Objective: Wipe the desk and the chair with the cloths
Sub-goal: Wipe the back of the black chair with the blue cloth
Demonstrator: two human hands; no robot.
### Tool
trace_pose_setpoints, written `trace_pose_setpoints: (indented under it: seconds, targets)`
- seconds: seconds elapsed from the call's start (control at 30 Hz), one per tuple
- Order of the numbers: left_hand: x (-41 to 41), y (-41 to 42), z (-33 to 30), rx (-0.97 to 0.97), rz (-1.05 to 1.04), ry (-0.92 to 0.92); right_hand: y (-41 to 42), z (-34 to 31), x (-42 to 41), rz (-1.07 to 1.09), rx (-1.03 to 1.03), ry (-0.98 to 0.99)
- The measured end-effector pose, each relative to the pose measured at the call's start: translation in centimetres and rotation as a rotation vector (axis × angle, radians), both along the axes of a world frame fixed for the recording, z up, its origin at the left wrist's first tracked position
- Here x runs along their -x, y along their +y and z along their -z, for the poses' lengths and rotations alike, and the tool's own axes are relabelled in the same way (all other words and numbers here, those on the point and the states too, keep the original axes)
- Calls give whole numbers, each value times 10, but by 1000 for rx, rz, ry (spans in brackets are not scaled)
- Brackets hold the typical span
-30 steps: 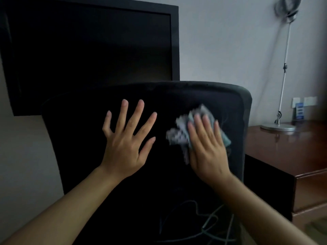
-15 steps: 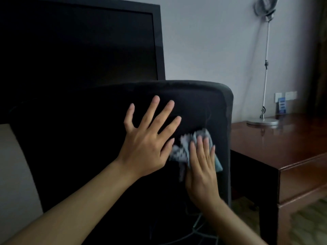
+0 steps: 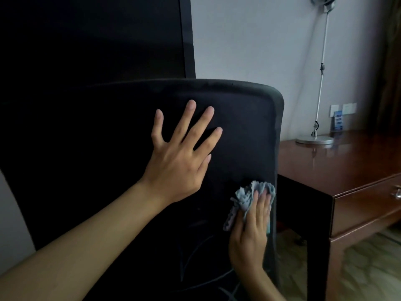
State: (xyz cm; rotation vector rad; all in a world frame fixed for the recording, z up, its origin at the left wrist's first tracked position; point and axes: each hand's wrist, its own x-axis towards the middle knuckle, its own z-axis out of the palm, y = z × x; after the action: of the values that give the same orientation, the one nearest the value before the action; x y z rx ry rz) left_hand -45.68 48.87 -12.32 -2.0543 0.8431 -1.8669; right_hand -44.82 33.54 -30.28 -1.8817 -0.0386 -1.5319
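A black chair back (image 3: 243, 118) fills the middle of the view, its top edge curving to the right. My left hand (image 3: 180, 157) lies flat against its upper part with fingers spread. My right hand (image 3: 251, 231) presses a crumpled light blue-grey cloth (image 3: 249, 196) against the lower right part of the chair back, close to its right edge, with straight fingers over the cloth. The brown wooden desk (image 3: 347, 166) stands to the right, behind the chair.
A silver desk lamp (image 3: 314, 139) stands on the desk's far side by the wall, near wall sockets (image 3: 342, 108). A dark framed panel (image 3: 93, 38) hangs behind the chair. The desk has a drawer with a metal handle (image 3: 397, 194). Patterned floor shows at bottom right.
My right hand has slid the cloth downward along the chair back's right side. My left hand has stayed flat on the upper part. The view has shifted left, showing more of the desk.
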Motion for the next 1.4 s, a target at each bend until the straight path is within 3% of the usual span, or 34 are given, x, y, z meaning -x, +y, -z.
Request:
trace_pose_setpoints:
  seconds: [0.07, 0.27, 0.33, 0.4, 0.6, 0.73, 0.87, 0.93, 1.17, 1.4]
  targets:
    - [0, -3, 0, 3, -7, 2, 0, -12, 0, -3, 10, 7]
    - [0, -7, -1, -14, -8, 25, -19, -167, -12, -23, -5, -191]
    - [1, -8, -1, -12, -4, 23, -19, -181, -16, -8, -14, -215]
    - [4, -7, 1, -33, 4, 25, -14, -148, -16, -5, 54, -196]
    - [18, 22, 25, -174, 0, 55, 14, 37, 5, -23, 122, 46]
    - [29, 71, 52, -215, -48, 48, 21, 1, 4, -17, 122, 8]
    - [30, 127, 75, -169, -114, -8, 40, -80, 1, -23, 247, -174]
    - [26, 145, 87, -148, -143, -5, 56, -88, -1, -9, 308, -206]
    - [10, 164, 105, -119, -122, 35, 61, 56, 21, -124, 869, -25]
    - [15, 161, 103, -104, -87, 80, 87, -44, 15, -105, 673, -182]
